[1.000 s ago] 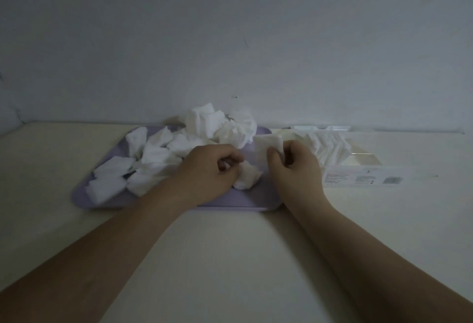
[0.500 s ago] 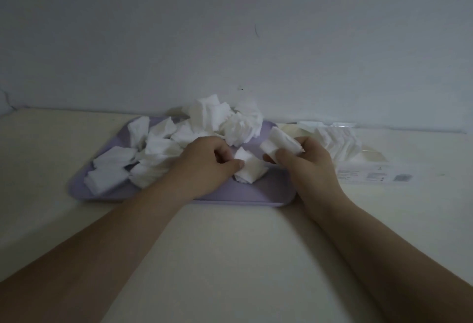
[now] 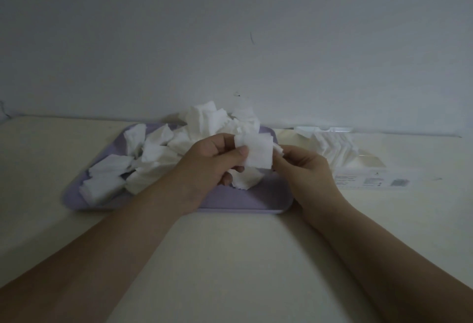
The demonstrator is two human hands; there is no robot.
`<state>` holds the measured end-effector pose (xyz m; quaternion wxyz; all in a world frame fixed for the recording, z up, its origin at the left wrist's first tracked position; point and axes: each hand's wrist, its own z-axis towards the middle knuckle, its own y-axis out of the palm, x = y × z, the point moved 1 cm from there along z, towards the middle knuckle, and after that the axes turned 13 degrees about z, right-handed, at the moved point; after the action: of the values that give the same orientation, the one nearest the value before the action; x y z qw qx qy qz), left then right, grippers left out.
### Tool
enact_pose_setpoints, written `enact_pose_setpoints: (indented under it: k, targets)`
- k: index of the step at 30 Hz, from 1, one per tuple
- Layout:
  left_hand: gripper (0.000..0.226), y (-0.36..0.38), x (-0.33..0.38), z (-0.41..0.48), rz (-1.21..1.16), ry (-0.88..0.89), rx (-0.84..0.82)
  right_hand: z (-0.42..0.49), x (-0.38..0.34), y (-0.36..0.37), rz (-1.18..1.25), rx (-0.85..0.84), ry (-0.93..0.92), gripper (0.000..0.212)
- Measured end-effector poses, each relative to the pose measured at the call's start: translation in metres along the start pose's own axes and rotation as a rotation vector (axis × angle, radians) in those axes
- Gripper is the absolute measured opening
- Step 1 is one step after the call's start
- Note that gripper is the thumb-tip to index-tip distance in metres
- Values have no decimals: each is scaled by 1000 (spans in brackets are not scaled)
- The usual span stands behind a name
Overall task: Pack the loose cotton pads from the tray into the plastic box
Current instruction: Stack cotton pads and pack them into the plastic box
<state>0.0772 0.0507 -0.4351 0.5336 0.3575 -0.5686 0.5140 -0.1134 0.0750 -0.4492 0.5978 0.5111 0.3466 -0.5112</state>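
Plastic box [image 3: 368, 182] front label, small print and code, too blurred to read

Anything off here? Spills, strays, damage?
Nothing spilled or damaged that I can see. The loose cotton pads lie in a jumbled heap on the tray, highest at its far edge; none shows on the table. Those in the plastic box stand in a row. The left hand and right hand hold one pad over the tray.

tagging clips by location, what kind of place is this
Probably a plain indoor desk or worktable, home or office unclear: a cream tabletop against a bare wall, with a lilac tray of loose cotton pads and a clear plastic box.
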Motion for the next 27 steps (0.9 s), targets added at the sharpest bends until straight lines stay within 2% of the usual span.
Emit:
enact_pose_setpoints:
  k: [3, 12, 17, 20, 22, 24, 25, 27]
  targets:
    - [3, 5, -2, -1, 74, -12, 81, -2, -2, 2, 16, -49, 12, 17]
    - [2, 8, -3, -2, 141, 14, 94, 1, 0, 2, -44, -86, 58, 20]
    - [3, 8, -2, -3, 142, 21, 97, -1, -5, 2, 28, -107, 112, 29]
    - [8, 9, -2, -1, 196, 50, 99, -3, -1, 3, -65, -120, 55, 17]
    - [11, 5, -5, 4, 330, 84, 178, -1, 5, 0, -174, -8, -22, 9]
    - [15, -4, -9, 8, 642, 125, 228, 2, 7, -4, -204, 123, -66, 9]
    - [19, -7, -12, 9, 785, 137, 211, 2, 6, -6, -198, 177, -74, 8]
    - [26, -8, -16, 11, 895, 127, 139, 2, 4, -7, -201, 241, -74, 7]
